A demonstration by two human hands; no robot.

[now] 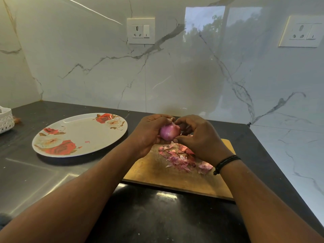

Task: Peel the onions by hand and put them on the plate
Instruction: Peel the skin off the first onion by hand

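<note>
Two hands held one purple onion (169, 131) above the far edge of a wooden cutting board (157, 174). The left hand (147, 132) cupped the onion from the left side, fingers curled around it. The right hand (198, 137) met it from the right, thumb and fingertips pinching at the onion's surface; whether a strip of skin lay between them could not be told. A black band (226, 163) circled the right wrist. Loose onion skins (184, 158) lay in a pile on the board, below the hands. A rose-patterned plate (78, 134) sat on the dark counter (35, 181) to the left of the board, apart from it, with one small pink scrap on its surface. A white lattice basket (6, 120) stood at the far left edge of the counter. Two wall sockets (140, 31) were mounted on the marble backsplash.
</note>
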